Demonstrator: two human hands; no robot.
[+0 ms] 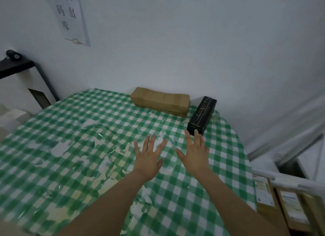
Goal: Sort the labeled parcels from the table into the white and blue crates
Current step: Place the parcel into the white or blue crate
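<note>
At lower right, white crate [284, 180] and parcels [263, 191] run off-frame.

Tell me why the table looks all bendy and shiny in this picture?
In the head view, the wide-angle lens bows the edges of the checked tablecloth; white glare patches sit on its shiny cover by the left hand and right hand; the light is dim and bluish; the white crate at lower right is blurred.

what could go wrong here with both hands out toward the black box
1. The black box lies close to the right edge of the table; a nudge from the right hand could push it off.
2. No label shows on it or on the brown box, so either might be sorted wrongly.
</note>
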